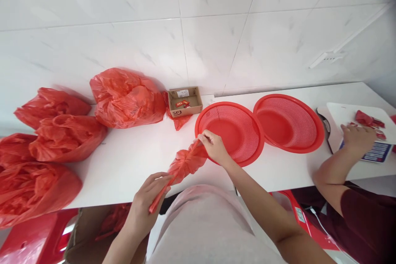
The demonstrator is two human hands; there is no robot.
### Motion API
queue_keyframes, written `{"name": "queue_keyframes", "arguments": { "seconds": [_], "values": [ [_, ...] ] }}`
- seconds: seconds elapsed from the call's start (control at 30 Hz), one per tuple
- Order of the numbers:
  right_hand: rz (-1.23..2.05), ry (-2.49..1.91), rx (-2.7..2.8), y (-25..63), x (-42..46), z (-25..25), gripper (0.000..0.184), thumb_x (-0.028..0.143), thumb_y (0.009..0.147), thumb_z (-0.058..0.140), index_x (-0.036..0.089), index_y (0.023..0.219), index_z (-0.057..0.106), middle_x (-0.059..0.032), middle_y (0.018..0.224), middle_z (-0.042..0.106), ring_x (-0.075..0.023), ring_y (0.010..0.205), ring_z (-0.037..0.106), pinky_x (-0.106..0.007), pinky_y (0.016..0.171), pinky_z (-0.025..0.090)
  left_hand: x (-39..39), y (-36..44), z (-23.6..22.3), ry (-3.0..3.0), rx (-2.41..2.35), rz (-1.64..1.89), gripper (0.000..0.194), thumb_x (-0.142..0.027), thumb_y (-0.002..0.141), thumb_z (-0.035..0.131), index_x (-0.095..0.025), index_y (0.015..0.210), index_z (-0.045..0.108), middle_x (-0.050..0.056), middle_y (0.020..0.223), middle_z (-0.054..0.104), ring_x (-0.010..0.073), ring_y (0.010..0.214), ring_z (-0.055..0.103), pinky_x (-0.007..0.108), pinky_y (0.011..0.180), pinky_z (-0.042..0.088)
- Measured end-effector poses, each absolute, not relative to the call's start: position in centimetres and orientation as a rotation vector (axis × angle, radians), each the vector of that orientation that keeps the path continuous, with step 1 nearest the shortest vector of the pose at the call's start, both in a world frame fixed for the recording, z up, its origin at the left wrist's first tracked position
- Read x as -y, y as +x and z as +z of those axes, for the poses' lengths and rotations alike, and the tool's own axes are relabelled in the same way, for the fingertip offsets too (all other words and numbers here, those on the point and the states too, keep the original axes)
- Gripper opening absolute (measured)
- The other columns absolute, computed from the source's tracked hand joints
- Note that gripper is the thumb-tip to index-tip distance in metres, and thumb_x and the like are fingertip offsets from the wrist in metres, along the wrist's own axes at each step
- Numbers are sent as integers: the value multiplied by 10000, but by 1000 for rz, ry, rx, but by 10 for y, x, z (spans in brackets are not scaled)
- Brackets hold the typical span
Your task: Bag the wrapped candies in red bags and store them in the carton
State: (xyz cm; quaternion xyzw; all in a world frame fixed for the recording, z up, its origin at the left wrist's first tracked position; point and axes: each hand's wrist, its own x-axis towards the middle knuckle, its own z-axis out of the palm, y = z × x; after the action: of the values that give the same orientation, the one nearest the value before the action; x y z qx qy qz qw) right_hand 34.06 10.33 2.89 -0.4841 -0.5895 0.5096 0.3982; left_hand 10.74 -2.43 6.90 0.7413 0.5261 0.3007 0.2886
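Note:
My left hand is closed on the lower end of a small knotted red plastic bag, near the table's front edge. My right hand pinches the bag's upper end, so the bag is stretched between both hands above the white table. Just right of my right hand lies a red mesh basket, its rim partly under my wrist.
A second red mesh basket sits further right. Several stuffed red plastic bags lie at the left and back. A small open cardboard box stands by the wall. Another person's hand rests on a white board at the right.

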Motion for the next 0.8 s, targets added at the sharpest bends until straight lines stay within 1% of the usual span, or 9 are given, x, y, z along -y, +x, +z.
{"name": "queue_keyframes", "arguments": {
  "seconds": [0.17,0.23,0.33,0.43,0.5,0.57,0.63,0.73,0.8],
  "values": [
    [1089,-1387,1534,338,-108,2,333,437,952,429,206,712,435,29,647,542,-121,620,493,-248,625,373,28,115,70,1881,-1361,776,288,-184,935,502,-269,1078,738,67,1215,685,232,1210,549,357,968,509],
    [1049,-1393,1509,335,-102,1,340,446,961,415,211,716,419,44,626,480,-112,583,441,-244,589,351,28,121,74,1746,-1374,831,291,-246,955,476,-269,1026,758,65,1364,593,250,1276,505,400,1029,468],
    [1081,-1327,1444,330,-89,14,326,447,972,413,215,743,423,47,642,473,-109,588,461,-237,595,393,25,129,78,1454,-1392,900,336,-366,965,454,-237,1015,760,69,1485,480,283,1356,436,451,1113,376],
    [1112,-1180,1497,325,-74,40,267,408,983,430,211,814,492,14,750,584,-120,699,557,-254,680,466,21,137,76,1161,-1398,981,422,-476,951,443,-198,1054,742,116,1308,638,289,1295,510,462,1125,346],
    [1069,-983,1689,322,-65,59,214,362,974,483,207,845,556,-34,941,666,-144,896,606,-305,829,491,16,142,76,1006,-1425,1008,442,-509,926,478,-178,1075,730,119,1167,708,284,1188,593,449,1084,393],
    [960,-748,1933,318,-60,73,178,339,940,565,209,828,609,-65,1171,654,-186,1132,557,-391,1003,435,11,147,79,962,-1410,918,412,-500,876,572,-169,1066,728,107,1096,729,278,1082,642,425,1001,465],
    [857,-590,2104,315,-58,80,183,346,909,622,208,788,635,-66,1327,585,-221,1276,464,-448,1093,355,8,152,84,991,-1341,792,362,-473,822,651,-161,980,743,94,996,744,275,992,662,397,895,518],
    [891,-587,2136,313,-60,82,195,346,932,589,197,812,627,-77,1360,556,-213,1271,468,-423,1076,365,7,156,87,998,-1272,739,297,-444,780,701,-157,843,745,68,817,731,252,883,663,355,790,534],
    [978,-684,2106,315,-61,81,164,339,949,553,191,890,594,-89,1183,641,-188,1080,571,-380,972,430,8,157,84,965,-1258,793,271,-431,784,701,-163,798,737,41,741,702,206,786,643,321,749,526]
  ]
}}
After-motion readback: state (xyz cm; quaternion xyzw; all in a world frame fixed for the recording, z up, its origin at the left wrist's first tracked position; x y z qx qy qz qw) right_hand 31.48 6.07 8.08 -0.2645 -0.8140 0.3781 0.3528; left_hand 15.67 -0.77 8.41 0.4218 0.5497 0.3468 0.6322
